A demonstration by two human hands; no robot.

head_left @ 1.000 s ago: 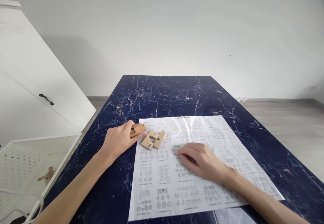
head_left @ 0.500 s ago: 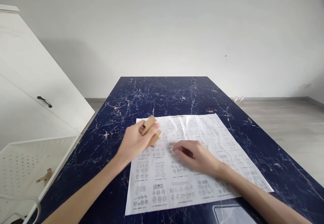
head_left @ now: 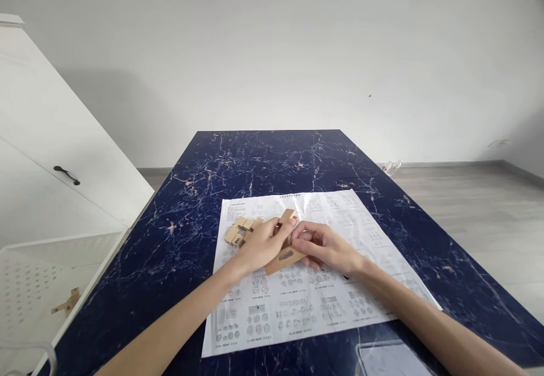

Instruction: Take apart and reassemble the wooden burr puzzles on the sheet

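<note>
Over the printed instruction sheet, both hands meet around notched wooden puzzle pieces. My left hand is closed on one wooden puzzle piece, whose end sticks up past the fingers. A longer slotted wooden bar lies slantwise below, between the hands. My right hand has its fingers curled at the right end of these pieces, thumb and forefinger pinched; its exact grip is partly hidden. Several loose wooden pieces, one with a dark number on its end, lie left of my left hand.
The dark blue marbled table stretches forward to the pale wall. A clear plastic tray or lid lies at the near edge. To the left are a white cabinet and a white perforated surface with a wooden piece on it.
My left hand has moved right and down with the wooden piece to meet my right hand. Loose pieces and the slotted bar now show. The camera view has shifted slightly.
</note>
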